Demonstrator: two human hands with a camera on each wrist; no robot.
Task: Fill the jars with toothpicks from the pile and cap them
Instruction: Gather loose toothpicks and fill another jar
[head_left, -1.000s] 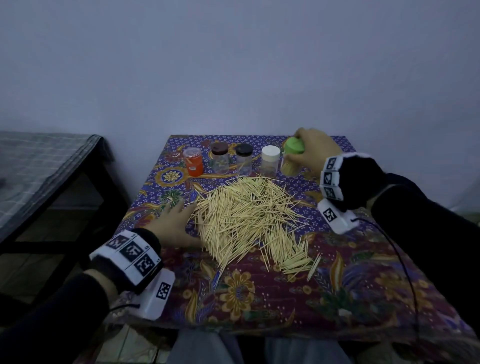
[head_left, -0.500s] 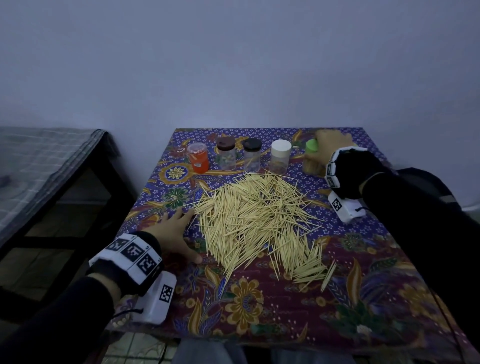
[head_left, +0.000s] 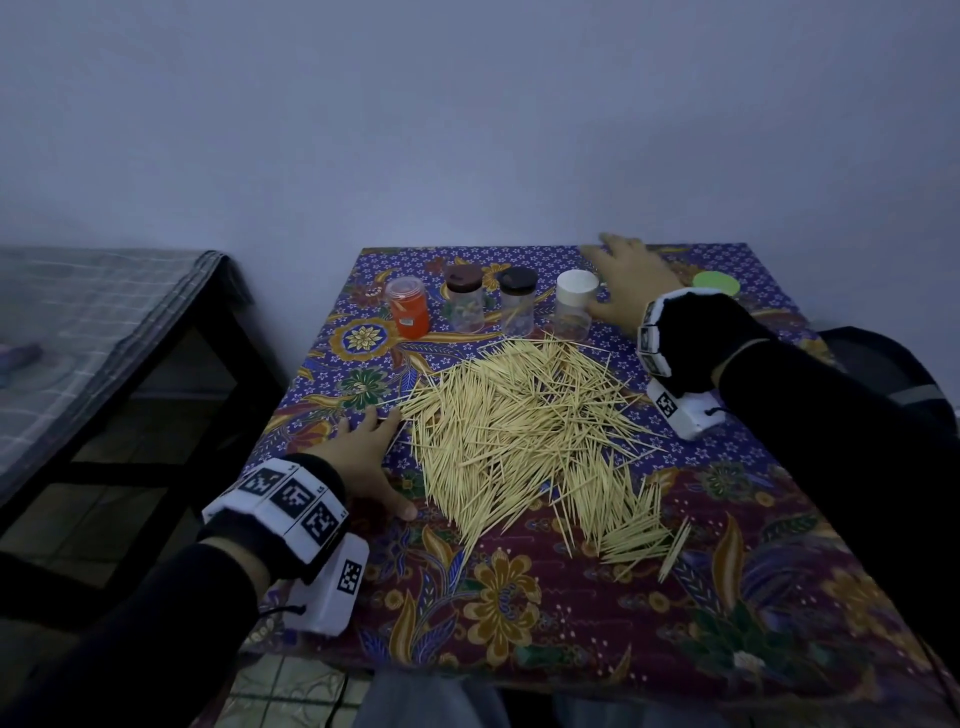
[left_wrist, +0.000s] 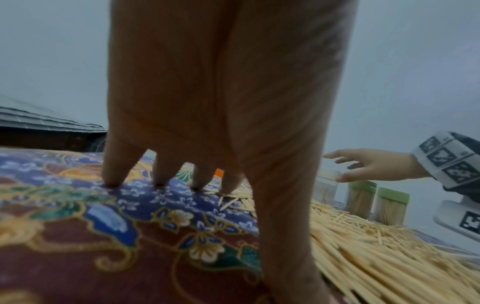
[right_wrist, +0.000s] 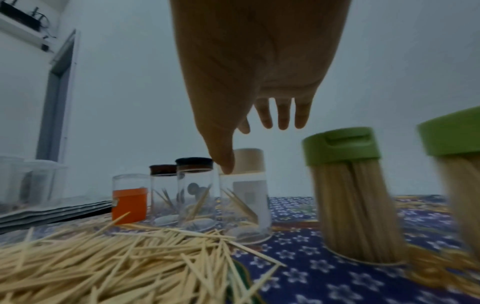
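A big pile of toothpicks (head_left: 524, 431) lies mid-table on the patterned cloth (head_left: 519, 597). Behind it stand an orange-labelled jar (head_left: 408, 306), a brown-lid jar (head_left: 464, 299), a black-lid jar (head_left: 517, 301) and a white-lid jar (head_left: 574, 299). Two green-capped jars (right_wrist: 350, 195) packed with toothpicks stand at the right; the head view shows one green cap (head_left: 716, 283). My right hand (head_left: 613, 275) hovers with spread fingers behind the white-lid jar (right_wrist: 246, 185), thumb at its cap, holding nothing. My left hand (head_left: 379, 457) rests flat on the cloth at the pile's left edge, fingertips (left_wrist: 161, 181) down.
A dark side table (head_left: 104, 332) with a checked cover stands to the left, across a gap. The wall runs close behind the jars. A dark bag (head_left: 883, 364) sits off the table's right edge. Bare cloth lies in front of the pile.
My right hand has let go of the green-capped jar and moved left to the white-lid jar, fingers now spread. My left hand has stayed at the pile's edge.
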